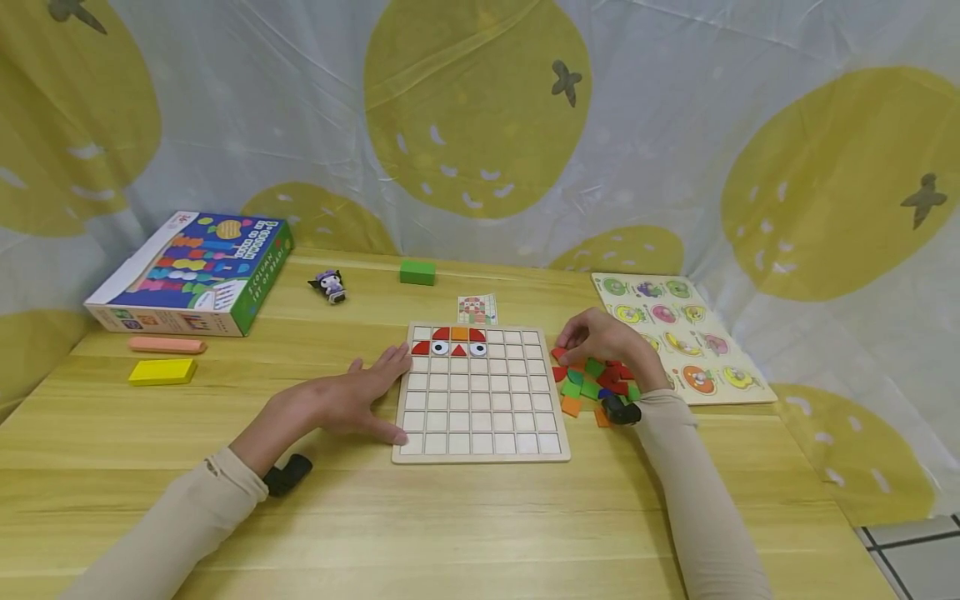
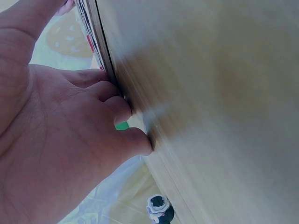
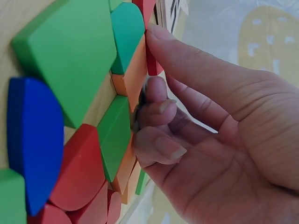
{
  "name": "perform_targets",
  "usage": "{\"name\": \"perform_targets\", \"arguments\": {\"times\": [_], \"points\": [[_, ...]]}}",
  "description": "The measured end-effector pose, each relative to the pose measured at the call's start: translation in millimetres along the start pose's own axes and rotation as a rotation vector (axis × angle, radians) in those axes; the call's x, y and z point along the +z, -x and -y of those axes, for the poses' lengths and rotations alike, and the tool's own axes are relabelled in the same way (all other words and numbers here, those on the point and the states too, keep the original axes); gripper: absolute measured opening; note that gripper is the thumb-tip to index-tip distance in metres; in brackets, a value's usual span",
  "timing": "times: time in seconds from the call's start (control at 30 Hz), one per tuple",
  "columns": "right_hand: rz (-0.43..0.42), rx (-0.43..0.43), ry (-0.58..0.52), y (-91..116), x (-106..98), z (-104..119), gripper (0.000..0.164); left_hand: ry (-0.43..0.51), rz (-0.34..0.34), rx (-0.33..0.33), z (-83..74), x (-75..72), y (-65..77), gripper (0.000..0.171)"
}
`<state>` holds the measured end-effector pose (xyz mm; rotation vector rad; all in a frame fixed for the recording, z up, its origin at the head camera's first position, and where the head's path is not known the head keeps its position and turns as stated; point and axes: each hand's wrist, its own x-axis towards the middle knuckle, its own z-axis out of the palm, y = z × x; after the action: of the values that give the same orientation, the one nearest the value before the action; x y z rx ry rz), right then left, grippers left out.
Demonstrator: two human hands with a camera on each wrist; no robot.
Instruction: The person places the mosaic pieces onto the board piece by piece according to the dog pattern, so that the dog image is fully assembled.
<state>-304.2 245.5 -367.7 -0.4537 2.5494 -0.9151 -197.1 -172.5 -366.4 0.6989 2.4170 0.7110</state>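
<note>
A wooden grid board (image 1: 480, 459) lies on the table, with red, orange and white eye-marked pieces (image 1: 459, 335) in its upper left cells. My left hand (image 1: 348, 402) rests at the board's left edge, fingers spread and thumb near the lower corner; the left wrist view has this hand (image 2: 70, 121) with fingertips on the tabletop. Beside the board's right edge my right hand (image 1: 600, 337) is over a loose pile of coloured pieces (image 1: 591, 389). Close up, the right hand (image 3: 201, 116) pinches a red piece (image 3: 153, 64) between thumb and index finger, the other fingers curled.
A small pattern card (image 1: 477, 309) lies behind the board, near a green block (image 1: 417, 272) and a small figurine (image 1: 328, 286). A toy box (image 1: 191, 271), a pink stick (image 1: 167, 345) and a yellow block (image 1: 162, 372) are at left. A fruit puzzle board (image 1: 720, 367) lies at right.
</note>
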Motion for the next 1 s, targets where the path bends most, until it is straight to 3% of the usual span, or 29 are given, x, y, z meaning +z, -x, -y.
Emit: {"name": "perform_targets", "arguments": {"times": [0.43,0.8,1.0], "points": [[-0.054,-0.048,-0.024,3.5,-4.7,1.5,0.014,-0.005,0.002,-0.005,-0.1,-0.1,-0.1,0.117],[-0.008,-0.093,-0.295,-3.0,10.0,20.7,0.016,-0.017,0.003,0.01,1.5,-0.2,-1.0,0.115],[-0.025,-0.085,-0.345,-10.7,27.0,39.1,0.018,-0.012,0.001,0.014,1.3,-0.5,-0.1,0.116]]}}
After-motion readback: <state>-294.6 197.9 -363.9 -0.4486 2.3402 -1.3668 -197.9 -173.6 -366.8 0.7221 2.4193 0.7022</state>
